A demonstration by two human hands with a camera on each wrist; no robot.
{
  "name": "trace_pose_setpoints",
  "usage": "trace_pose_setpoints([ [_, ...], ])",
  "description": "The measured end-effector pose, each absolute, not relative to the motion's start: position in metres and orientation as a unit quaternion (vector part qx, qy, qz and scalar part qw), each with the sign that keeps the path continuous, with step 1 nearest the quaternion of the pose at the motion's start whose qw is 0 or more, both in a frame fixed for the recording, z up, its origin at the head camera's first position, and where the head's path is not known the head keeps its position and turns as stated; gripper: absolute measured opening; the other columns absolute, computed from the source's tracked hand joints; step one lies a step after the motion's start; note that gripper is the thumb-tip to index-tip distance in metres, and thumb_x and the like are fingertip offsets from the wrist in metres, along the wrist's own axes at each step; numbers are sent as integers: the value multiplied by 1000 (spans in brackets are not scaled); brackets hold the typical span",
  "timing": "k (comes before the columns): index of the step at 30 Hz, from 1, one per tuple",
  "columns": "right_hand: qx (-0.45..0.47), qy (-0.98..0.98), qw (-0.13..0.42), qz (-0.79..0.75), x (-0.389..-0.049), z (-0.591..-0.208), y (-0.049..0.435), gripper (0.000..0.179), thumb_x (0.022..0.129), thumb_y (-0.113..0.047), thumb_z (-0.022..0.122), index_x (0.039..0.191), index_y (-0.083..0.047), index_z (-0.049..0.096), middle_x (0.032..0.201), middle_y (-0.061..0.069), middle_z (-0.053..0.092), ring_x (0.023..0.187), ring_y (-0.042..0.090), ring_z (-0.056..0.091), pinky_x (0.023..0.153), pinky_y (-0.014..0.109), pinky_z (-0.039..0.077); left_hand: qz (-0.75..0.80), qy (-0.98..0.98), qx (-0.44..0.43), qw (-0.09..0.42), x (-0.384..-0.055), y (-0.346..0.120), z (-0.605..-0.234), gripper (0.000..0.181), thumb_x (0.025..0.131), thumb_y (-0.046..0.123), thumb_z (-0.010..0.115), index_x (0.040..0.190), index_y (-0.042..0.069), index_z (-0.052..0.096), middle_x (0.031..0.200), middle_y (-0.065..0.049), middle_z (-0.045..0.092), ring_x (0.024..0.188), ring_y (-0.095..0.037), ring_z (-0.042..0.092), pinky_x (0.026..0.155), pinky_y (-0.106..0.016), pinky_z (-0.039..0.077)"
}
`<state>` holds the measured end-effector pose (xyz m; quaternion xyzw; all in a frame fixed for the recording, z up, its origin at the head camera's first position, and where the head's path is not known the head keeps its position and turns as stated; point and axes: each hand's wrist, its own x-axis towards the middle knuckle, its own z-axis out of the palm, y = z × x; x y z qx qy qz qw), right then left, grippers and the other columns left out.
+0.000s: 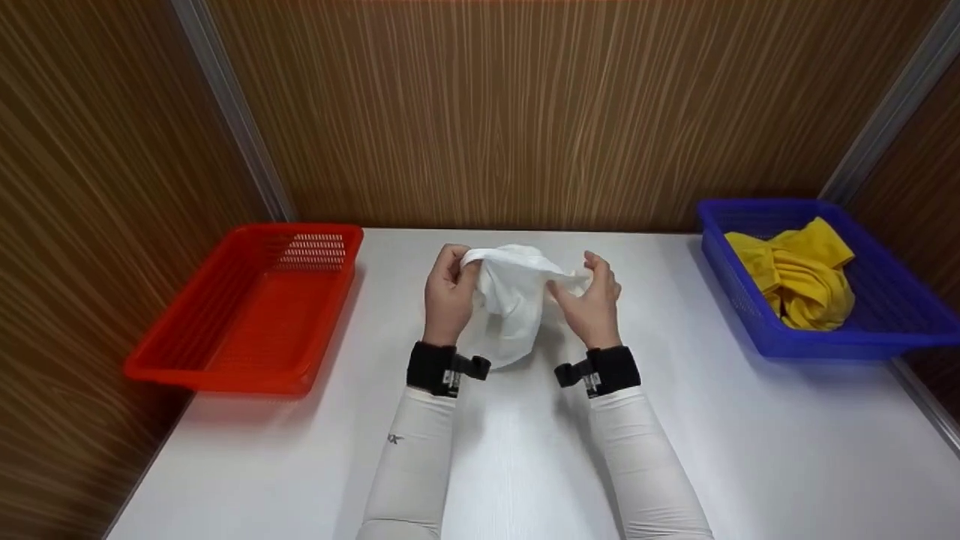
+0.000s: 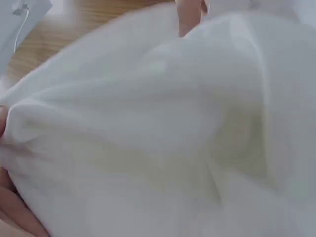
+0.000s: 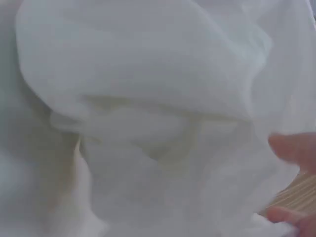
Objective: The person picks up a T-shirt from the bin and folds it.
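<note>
Some way along, apparently: holding one rumpled white cloth up at the centre of the head view, not yet laid flat, pinching it with the left hand and touching it with the right hand, grip there impossible to tell. Seeing also a yellow bundle already in the blue basket, upper right, and a red basket at left, with nothing visibly in the way.

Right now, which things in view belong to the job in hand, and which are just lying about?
Apparently in the job:
- white cloth, gripped by left hand
- right hand, beside its edge

Seemingly lying about, untouched:
- red basket
- blue basket
- yellow cloth inside it
</note>
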<state>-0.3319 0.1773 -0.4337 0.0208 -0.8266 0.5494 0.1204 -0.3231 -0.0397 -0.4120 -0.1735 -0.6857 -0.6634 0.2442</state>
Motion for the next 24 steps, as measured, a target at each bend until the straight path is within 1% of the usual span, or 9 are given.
trace_pose_setpoints([
  [2, 66, -843, 110, 523, -327, -428, 172, 87, 86, -23, 81, 160, -17, 34, 162, 15, 34, 152, 35, 22, 120, 58, 32, -625, -720, -205, 222, -318, -34, -409, 11, 101, 13, 64, 103, 2, 65, 90, -4, 68, 74, -5, 55, 70, -21, 46],
  [3, 99, -849, 97, 509, -324, -425, 170, 86, 86, -23, 83, 159, -18, 37, 161, 15, 34, 151, 36, 22, 119, 61, 32, -603, -738, -221, 207, -316, -32, -408, 13, 102, 17, 64, 104, 5, 66, 84, -2, 65, 70, -5, 51, 67, -21, 44],
  [6, 164, -860, 87, 475, -320, -418, 166, 54, 90, -18, 80, 140, -15, 62, 145, 15, 57, 136, 35, 45, 108, 58, 43, -536, -784, -262, 170, -312, -30, -403, 15, 99, 24, 69, 103, 10, 71, 79, 2, 61, 67, -8, 44, 68, -23, 42],
  [9, 142, -856, 154, 472, -320, -414, 169, 16, 94, -9, 72, 110, -7, 76, 112, 15, 74, 105, 28, 62, 92, 42, 50, -488, -830, -231, 140, -310, -37, -399, 15, 92, 23, 78, 101, 13, 71, 79, 1, 64, 71, -12, 49, 72, -28, 44],
  [13, 85, -801, 280, 523, -318, -406, 181, 15, 93, 2, 64, 101, -3, 76, 102, 16, 74, 91, 17, 59, 80, 26, 47, -417, -887, -126, 153, -314, -54, -398, 13, 88, 9, 78, 99, 15, 73, 95, -3, 74, 87, -19, 64, 80, -38, 54],
  [15, 74, -774, 337, 532, -315, -402, 188, 16, 91, 4, 63, 100, -1, 75, 99, 18, 74, 86, 13, 55, 77, 23, 44, -401, -891, -80, 195, -317, -63, -398, 15, 89, 4, 72, 100, 13, 75, 97, -8, 72, 90, -24, 67, 81, -44, 56],
  [18, 63, -743, 411, 524, -313, -398, 200, 17, 87, 8, 62, 97, 2, 74, 93, 17, 73, 85, 9, 51, 77, 21, 40, -424, -858, -38, 288, -316, -75, -398, 16, 90, 2, 69, 102, 10, 77, 97, -12, 66, 92, -28, 66, 79, -47, 57],
  [21, 42, -721, 460, 517, -311, -396, 213, 23, 83, 13, 58, 95, 4, 74, 84, 9, 65, 83, 5, 48, 76, 21, 37, -479, -789, -33, 384, -313, -84, -395, 18, 92, -1, 66, 103, 7, 78, 94, -14, 63, 91, -28, 62, 77, -41, 56],
  [24, 12, -723, 481, 496, -311, -397, 227, 31, 83, 13, 53, 102, 3, 76, 79, 0, 52, 79, 2, 42, 72, 20, 33, -519, -720, -48, 457, -308, -89, -390, 21, 94, -4, 62, 105, 4, 77, 92, -16, 61, 88, -27, 56, 75, -29, 49],
])
